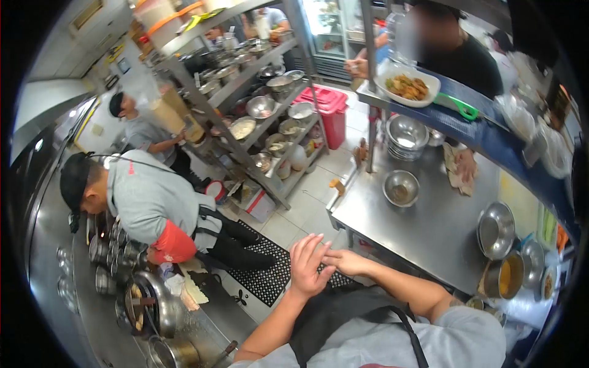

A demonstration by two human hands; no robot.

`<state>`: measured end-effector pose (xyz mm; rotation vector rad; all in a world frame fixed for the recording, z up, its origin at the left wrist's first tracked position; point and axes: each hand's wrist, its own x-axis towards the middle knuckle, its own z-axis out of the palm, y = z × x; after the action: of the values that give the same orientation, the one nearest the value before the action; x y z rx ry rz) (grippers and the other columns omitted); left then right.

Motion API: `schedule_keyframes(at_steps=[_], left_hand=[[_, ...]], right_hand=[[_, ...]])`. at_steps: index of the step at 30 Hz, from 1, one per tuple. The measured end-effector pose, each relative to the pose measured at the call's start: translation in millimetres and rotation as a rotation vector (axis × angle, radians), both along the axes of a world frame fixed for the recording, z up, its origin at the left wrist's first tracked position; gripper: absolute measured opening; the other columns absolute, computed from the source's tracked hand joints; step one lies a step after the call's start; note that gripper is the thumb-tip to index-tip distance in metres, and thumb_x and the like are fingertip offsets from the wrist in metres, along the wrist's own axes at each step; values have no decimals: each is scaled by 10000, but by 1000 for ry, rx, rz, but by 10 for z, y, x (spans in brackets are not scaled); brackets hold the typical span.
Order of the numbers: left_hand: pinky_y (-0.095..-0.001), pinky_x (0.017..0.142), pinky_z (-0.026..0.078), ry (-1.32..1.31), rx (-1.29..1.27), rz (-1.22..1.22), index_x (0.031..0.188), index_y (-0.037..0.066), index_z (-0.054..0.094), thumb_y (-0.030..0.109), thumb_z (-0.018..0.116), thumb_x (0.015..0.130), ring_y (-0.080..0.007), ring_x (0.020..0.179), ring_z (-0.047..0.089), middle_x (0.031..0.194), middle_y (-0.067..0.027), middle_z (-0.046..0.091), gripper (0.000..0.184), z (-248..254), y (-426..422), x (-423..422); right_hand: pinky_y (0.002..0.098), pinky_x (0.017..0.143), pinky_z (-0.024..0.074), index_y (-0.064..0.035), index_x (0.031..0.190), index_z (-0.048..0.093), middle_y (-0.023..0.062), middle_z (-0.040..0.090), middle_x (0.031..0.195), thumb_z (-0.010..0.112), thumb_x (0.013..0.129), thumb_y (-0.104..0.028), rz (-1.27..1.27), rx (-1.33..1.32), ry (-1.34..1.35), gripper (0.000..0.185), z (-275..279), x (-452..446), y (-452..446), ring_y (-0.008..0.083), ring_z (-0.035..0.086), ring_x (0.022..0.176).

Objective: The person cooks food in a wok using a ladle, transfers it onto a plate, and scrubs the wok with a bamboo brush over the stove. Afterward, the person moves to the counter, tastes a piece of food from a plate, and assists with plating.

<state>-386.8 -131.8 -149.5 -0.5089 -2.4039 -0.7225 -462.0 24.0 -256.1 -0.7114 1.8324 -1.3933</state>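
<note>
My left hand and my right hand meet in front of my dark apron, above the floor between the stove side and the steel table. The upright hand, my left hand [308, 267], has its fingers extended and its palm turned toward the other. My right hand [345, 262] reaches in from the right arm, its fingertips at the first hand's palm and partly hidden.
A steel table [374, 214] carries metal bowls [400, 188] and a cloth [459, 168]. A co-worker [153, 190] bends over the stove at left.
</note>
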Motion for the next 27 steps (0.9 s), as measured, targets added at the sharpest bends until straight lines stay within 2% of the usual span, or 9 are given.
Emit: schedule_keyframes(at_steps=[3, 5, 7, 9, 10, 11, 17, 22, 27], left_hand=[[-452, 1034, 432, -366, 343, 67, 1339, -23, 550, 292, 548, 989, -415, 1215, 557, 1324, -256, 581, 471, -1154, -363, -281], [-445, 1014, 451, -592, 139, 380, 1396, -26, 489, 245, 540, 989, -419, 1180, 582, 1277, -265, 610, 491, -1629, -702, -232], [-470, 884, 523, -931, 44, 516, 1433, -42, 435, 185, 554, 971, -402, 951, 688, 965, -240, 714, 528, -2523, -1275, 216], [-509, 805, 518, -1222, 33, 611, 1067, -53, 663, 184, 573, 910, -433, 888, 676, 837, -242, 687, 298, -3268, -1791, 957], [-532, 810, 518, -1024, -355, 474, 884, -2, 702, 200, 500, 965, -436, 886, 668, 943, -269, 689, 297, -3442, -1974, 1426], [-546, 770, 513, -1011, -300, 465, 915, 4, 707, 199, 471, 983, -425, 808, 663, 817, -247, 676, 314, -3173, -1912, 1770], [-523, 919, 488, -1599, -16, 1003, 1045, -5, 740, 540, 432, 981, -445, 1073, 644, 1081, -282, 683, 629, -2762, -1917, 2674], [-507, 1014, 440, -1448, 16, 844, 1089, -21, 719, 576, 321, 1006, -449, 1153, 600, 1177, -285, 654, 722, -3504, -2549, 2642], [-484, 958, 488, -1144, 244, 1014, 982, 51, 750, 487, 510, 953, -413, 1064, 632, 1074, -227, 699, 499, -2806, -2512, 1634]], right_hand=[[355, 960, 495, -66, 1334, 624, 45, 662, 1247, 546, 1024, -316, 65, -301, -633, 405, 189, -21, 63, 161, 602, 1076], [365, 915, 508, -56, 1238, 675, 81, 694, 1158, 582, 1001, -289, -15, -254, -139, 345, 15, -207, 227, 196, 636, 988], [382, 942, 502, -39, 1120, 697, 122, 687, 1169, 568, 980, -177, -227, 232, 133, 234, 9, -353, 548, 209, 643, 1055], [388, 906, 511, -28, 989, 699, 165, 700, 1044, 561, 919, -105, -434, 362, 329, 174, -458, -443, 904, 262, 664, 1002], [400, 861, 515, -16, 938, 695, 188, 700, 994, 558, 891, -103, -598, 226, 540, 169, -686, -428, 1060, 311, 665, 957], [412, 817, 519, -5, 887, 691, 210, 700, 944, 556, 863, -101, -758, 87, 756, 168, -831, -381, 1238, 360, 666, 912], [492, 654, 450, -8, 835, 614, 251, 630, 814, 526, 851, -129, -1353, 671, 474, 150, -1422, -176, 2299, 432, 606, 752], [531, 753, 471, -9, 899, 631, 224, 663, 855, 509, 988, -331, -1413, 906, 631, 356, -1698, -250, 2500, 437, 622, 844], [529, 879, 443, -32, 1001, 673, 207, 690, 1014, 433, 1027, -426, -1270, 1121, 577, 462, -1528, -290, 2289, 411, 613, 993]])
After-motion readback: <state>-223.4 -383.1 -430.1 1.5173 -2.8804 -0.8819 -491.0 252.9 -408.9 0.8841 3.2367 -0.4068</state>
